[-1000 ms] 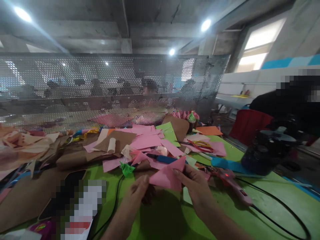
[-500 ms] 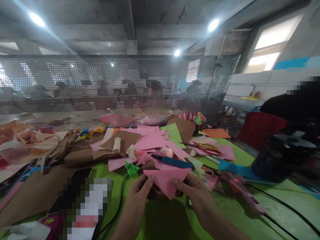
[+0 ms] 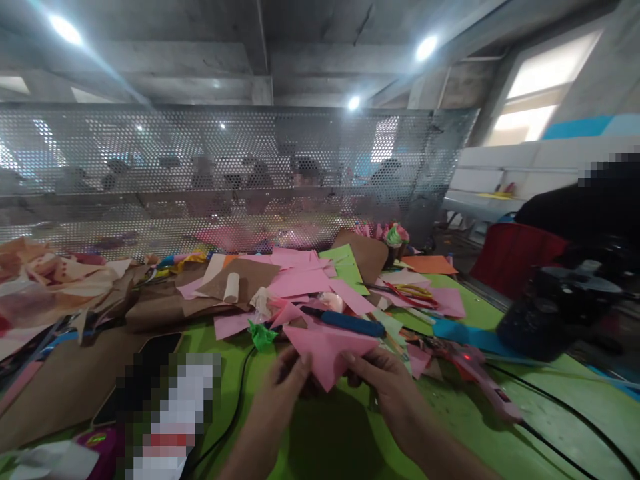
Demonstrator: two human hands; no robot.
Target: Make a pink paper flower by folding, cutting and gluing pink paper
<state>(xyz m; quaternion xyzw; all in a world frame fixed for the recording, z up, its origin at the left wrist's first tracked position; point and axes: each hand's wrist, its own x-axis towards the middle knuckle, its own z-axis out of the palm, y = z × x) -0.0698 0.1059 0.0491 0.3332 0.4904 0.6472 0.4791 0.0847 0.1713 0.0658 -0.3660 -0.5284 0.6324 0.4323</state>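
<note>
A pink sheet of paper point(image 3: 327, 353), folded into a triangle with one point towards me, is held over the green table. My left hand point(image 3: 289, 375) pinches its left side, thumb on top and fingers underneath. On the right side my right hand point(image 3: 376, 373) grips it the same way. Just beyond the paper lies a blue-handled tool point(image 3: 353, 323) with a dark tip. A crumpled green paper piece point(image 3: 261, 335) sits beyond my left hand. What the fingers do beneath the paper is mostly hidden.
Pink paper sheets point(image 3: 300, 277) and brown paper point(image 3: 245, 277) pile up at the back, before a perforated metal screen point(image 3: 225, 153). A pink glue gun point(image 3: 487, 387) with a cord lies right. A phone point(image 3: 157, 350) lies left. A dark-clothed person point(image 3: 590, 200) is at far right.
Both hands keep hold of the pink paper. Its upper edge has tipped back and lowered, and its point has risen slightly. The camera view has shifted a little.
</note>
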